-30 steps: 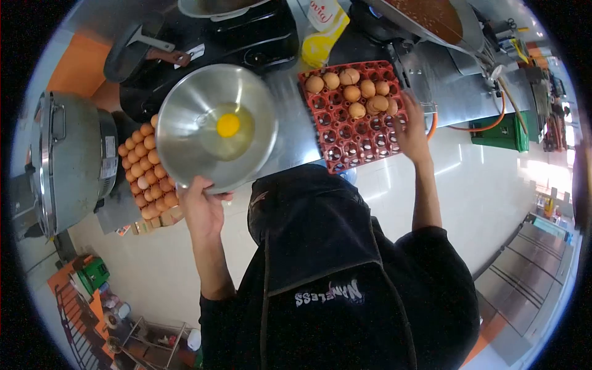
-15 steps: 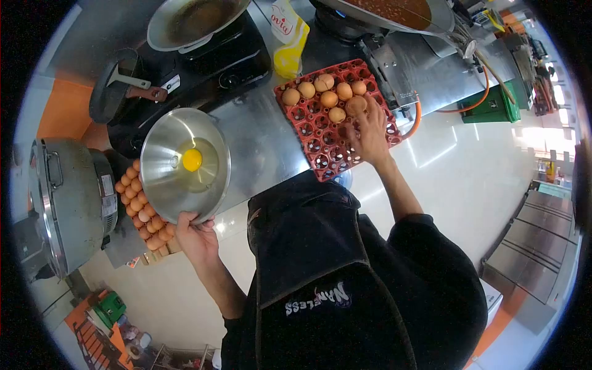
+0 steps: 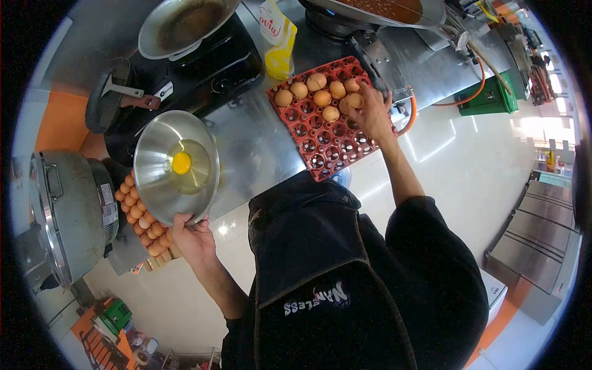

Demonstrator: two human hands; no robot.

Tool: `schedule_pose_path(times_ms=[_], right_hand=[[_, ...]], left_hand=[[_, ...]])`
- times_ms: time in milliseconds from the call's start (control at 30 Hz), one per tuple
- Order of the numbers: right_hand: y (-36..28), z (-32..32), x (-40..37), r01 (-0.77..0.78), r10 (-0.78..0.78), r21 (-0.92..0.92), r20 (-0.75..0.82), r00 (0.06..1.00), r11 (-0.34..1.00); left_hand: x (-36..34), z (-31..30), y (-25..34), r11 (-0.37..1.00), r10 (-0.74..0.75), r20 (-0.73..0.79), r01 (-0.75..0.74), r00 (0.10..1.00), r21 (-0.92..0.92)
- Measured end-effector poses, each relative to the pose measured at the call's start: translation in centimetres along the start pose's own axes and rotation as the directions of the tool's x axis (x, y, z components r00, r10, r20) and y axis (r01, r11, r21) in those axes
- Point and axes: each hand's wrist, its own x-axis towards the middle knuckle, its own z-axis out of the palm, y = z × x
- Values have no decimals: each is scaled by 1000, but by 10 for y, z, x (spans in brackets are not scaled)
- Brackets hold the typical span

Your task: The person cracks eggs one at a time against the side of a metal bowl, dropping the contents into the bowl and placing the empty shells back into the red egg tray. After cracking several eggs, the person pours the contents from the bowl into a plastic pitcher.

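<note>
My left hand (image 3: 196, 239) grips the near rim of a steel mixing bowl (image 3: 206, 179), fingers underneath and thumb at the edge. One raw egg yolk (image 3: 181, 163) sits in clear egg white inside the bowl. My right hand (image 3: 374, 114) is over the right side of a red plastic egg tray (image 3: 317, 166), its fingers apart around a brown egg (image 3: 354, 102) that they partly hide. Several other brown eggs (image 3: 322, 98) stand in the tray's far rows. Its nearer cups hold no eggs.
A second stack of eggs (image 3: 143, 216) is left of the bowl, beside a large grey pot-like appliance (image 3: 80, 213). Behind are a pan on a black stove (image 3: 231, 68), a small frying pan (image 3: 98, 111), a yellow-white pouch (image 3: 279, 46) and a wok of brown sauce (image 3: 394, 9).
My right hand has moved away from my body, over the tray toward its far right eggs. My left hand still holds the bowl. The whole view has shifted slightly.
</note>
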Motion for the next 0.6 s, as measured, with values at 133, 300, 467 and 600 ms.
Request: schedule_pose_path(times_ms=[133,300,467,600], right_hand=[[8,-25,-10,-122,117,205,36,992,971],[12,-16,-46,74,-75,16,90,993,997],[-7,-15,-40,63,-65,95,21,998,994],[-18,3,-7,82,-78,84,-42,996,993]], left_hand=[[-3,-2,-3,999,31,-4,-31,1000,-36],[-4,-2,-6,999,44,-4,-44,999,-32],[-3,-2,-4,998,19,0,-19,1000,-53],[-5,3,-3,999,23,23,-22,999,-44]])
